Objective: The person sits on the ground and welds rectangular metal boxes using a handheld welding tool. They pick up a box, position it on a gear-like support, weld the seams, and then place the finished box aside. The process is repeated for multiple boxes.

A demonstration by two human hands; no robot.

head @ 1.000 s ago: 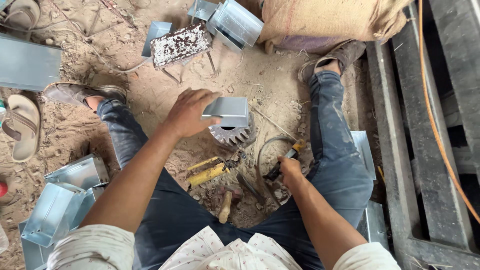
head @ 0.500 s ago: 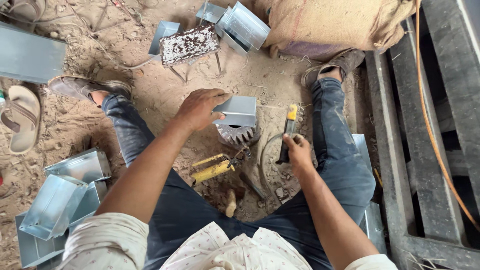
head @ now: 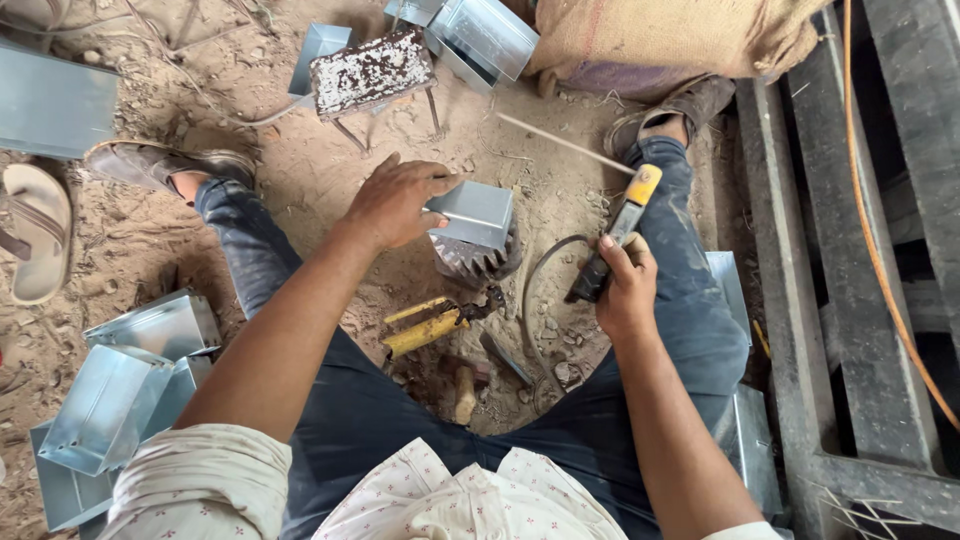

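I sit on sandy ground with my legs spread. My left hand grips a small grey sheet-metal box that rests on top of a toothed metal gear. My right hand is closed around the black handle of a tool with a yellow end, raised just right of the gear. Yellow-handled pliers lie on the sand between my legs, below the gear.
Several finished metal boxes are stacked by my left thigh, more at the top. A small speckled stool stands ahead. A burlap sack lies top right, dark wooden beams at right, a sandal at left.
My right hand picked the yellow-ended tool up from the ground and raised it beside the gear. My left hand stayed on the metal box.
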